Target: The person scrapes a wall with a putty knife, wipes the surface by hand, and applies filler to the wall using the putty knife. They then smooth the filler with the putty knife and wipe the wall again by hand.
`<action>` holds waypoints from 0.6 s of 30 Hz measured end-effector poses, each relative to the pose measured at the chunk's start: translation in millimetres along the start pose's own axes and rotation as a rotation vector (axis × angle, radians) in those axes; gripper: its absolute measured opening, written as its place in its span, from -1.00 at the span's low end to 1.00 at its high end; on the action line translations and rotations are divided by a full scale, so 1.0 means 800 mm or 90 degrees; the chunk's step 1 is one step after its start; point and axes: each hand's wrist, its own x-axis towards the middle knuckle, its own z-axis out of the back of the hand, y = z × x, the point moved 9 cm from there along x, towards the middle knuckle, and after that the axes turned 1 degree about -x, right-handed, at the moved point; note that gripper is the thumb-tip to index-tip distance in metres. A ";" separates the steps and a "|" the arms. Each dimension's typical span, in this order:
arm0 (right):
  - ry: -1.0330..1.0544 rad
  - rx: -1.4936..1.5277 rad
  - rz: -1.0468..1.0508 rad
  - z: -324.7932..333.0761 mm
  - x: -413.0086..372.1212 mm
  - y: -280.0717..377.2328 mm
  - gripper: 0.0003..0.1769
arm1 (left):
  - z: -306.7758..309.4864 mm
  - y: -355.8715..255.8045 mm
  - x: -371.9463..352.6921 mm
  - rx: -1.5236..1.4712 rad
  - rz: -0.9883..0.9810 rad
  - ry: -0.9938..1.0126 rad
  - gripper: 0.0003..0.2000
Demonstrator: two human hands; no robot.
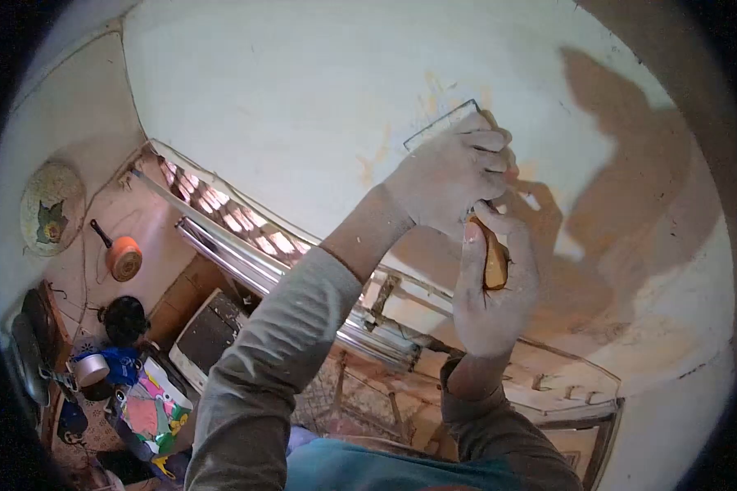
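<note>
Both my arms reach up in grey sleeves to a pale painted ceiling, and my hands are coated in whitish dust. My left hand has its fingers curled round a flat, pale plate with a dark straight edge, which lies close against the surface. Just below it, my right hand is wrapped round a brown wooden handle; the working end of that tool is hidden. The two hands overlap at the left wrist in this view. Yellowish patches mark the paint around the plate.
A pan with an orange outside and a round decorated plate hang on the left wall. Shiny metal tubes run below a latticed opening. A colourful bag and other household things crowd the lower left.
</note>
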 end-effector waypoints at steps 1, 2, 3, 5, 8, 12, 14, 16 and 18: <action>-0.009 0.014 -0.014 -0.008 0.003 -0.006 -0.83 | 0.001 0.008 -0.001 0.040 -0.014 0.000 -0.63; -0.010 0.016 -0.008 -0.018 0.016 -0.006 -0.83 | 0.002 0.016 0.001 0.076 -0.025 -0.005 -0.63; -0.009 -0.026 0.018 -0.028 0.031 -0.002 -0.83 | 0.003 0.037 0.002 0.073 -0.008 0.011 -0.67; -0.005 -0.012 0.000 -0.029 0.038 -0.002 -0.83 | 0.022 0.035 0.011 0.051 -0.002 -0.025 -0.67; 0.006 -0.013 0.019 -0.015 0.016 0.019 -0.83 | 0.019 0.017 0.003 -0.009 0.015 0.053 -0.63; -0.005 -0.104 -0.036 -0.036 0.004 0.001 -0.81 | 0.013 0.025 -0.007 -0.001 0.018 0.028 -0.62; 0.008 -0.082 -0.056 -0.040 0.002 -0.011 -0.77 | 0.014 0.018 -0.009 0.012 0.002 0.027 -0.62; 0.029 0.011 0.038 -0.038 -0.002 -0.006 -0.75 | 0.015 0.016 -0.022 0.013 0.052 0.107 -0.61; 0.113 0.125 -0.121 -0.021 -0.023 -0.025 -0.69 | 0.040 -0.002 -0.043 0.060 0.151 0.063 -0.77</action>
